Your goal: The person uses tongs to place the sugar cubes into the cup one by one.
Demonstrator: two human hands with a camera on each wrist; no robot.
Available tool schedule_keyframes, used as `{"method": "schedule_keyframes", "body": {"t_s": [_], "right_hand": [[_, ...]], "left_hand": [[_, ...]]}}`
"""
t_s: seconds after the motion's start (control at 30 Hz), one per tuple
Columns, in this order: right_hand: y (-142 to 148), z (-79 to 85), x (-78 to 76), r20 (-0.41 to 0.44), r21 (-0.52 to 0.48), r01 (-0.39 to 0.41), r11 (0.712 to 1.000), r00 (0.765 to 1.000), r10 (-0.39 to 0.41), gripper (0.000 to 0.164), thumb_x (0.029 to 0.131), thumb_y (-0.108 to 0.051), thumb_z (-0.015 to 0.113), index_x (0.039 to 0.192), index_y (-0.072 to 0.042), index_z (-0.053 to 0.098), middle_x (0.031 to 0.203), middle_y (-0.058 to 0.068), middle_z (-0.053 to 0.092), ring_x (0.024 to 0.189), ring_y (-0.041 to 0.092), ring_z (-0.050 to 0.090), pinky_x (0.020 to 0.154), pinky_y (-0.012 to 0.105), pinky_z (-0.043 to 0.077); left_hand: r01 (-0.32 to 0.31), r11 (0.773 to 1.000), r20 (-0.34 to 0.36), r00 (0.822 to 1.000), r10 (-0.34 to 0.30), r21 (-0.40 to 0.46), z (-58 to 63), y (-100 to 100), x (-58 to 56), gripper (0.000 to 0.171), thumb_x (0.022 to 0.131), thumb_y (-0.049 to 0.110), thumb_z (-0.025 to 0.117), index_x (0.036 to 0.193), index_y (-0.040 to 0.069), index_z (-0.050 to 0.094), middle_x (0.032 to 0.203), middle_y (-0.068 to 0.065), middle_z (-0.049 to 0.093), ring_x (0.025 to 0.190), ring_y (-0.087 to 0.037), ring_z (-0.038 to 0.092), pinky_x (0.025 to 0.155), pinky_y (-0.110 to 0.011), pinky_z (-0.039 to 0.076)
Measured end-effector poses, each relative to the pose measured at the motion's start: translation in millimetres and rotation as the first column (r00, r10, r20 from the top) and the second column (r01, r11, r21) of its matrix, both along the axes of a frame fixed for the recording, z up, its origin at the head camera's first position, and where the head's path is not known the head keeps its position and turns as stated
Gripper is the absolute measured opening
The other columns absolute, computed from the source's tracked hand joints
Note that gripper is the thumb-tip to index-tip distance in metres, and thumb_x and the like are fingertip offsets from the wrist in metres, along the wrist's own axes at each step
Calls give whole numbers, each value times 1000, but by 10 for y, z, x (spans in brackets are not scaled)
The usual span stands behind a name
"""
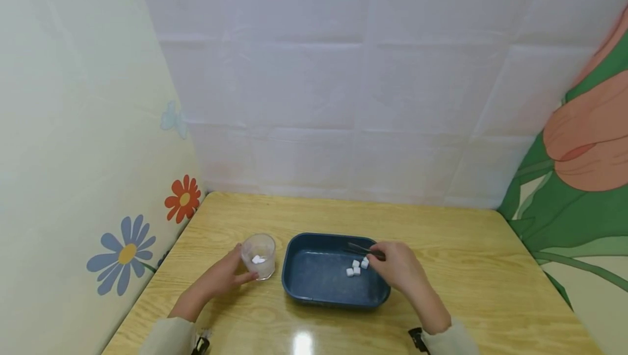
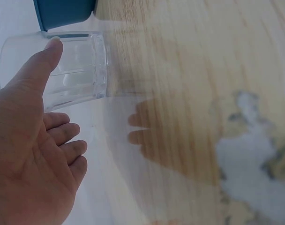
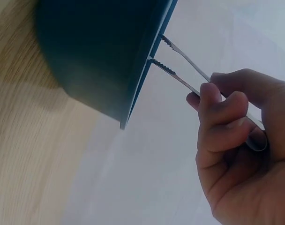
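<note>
My left hand (image 1: 223,273) holds a clear glass (image 1: 265,265) that stands upright on the table, left of the dark blue tray (image 1: 314,300). The left wrist view shows the thumb along the glass (image 2: 74,70) and the other fingers curled on its far side. A bit of white lies inside the glass. Small metal tongs (image 3: 187,84) are pinched in my right hand (image 1: 399,268), over the tray's right part. Their two serrated arms stand apart, with the very tips hidden behind the tray's rim in the right wrist view. Several small white cubes (image 1: 356,271) lie in the tray below.
The wooden table (image 1: 441,235) meets a pale wall cloth (image 1: 319,169) at the back. Flower-printed cloths hang on the left and right sides.
</note>
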State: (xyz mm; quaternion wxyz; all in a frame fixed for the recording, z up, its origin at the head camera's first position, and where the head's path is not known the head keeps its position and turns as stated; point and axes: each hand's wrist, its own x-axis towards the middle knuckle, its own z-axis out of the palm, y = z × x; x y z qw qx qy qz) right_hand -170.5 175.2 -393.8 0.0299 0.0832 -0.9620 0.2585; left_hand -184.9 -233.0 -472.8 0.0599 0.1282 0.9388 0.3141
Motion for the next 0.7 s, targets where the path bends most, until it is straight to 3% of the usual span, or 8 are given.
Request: {"method": "schedule_keyframes", "body": {"t_s": [0.27, 0.7], "right_hand": [[89, 0, 32, 17, 13, 16, 1000, 1000, -16, 19, 82, -22, 67, 96, -10, 72, 91, 3, 70, 84, 21, 65, 73, 38, 54], [155, -7, 49, 69, 20, 17, 1000, 997, -19, 19, 82, -21, 69, 97, -9, 72, 91, 2, 70, 81, 17, 65, 68, 34, 54]], "left_hand": [[-3, 1000, -1, 1000, 3, -3, 0, 5, 1, 92, 78, 50, 70, 148, 12, 23, 150, -18, 28, 139, -38, 19, 109, -56, 22], [14, 1000, -17, 1000, -15, -12, 25, 10, 4, 92, 79, 49, 69, 148, 9, 23, 149, -20, 27, 139, -40, 19, 108, -57, 23]]}}
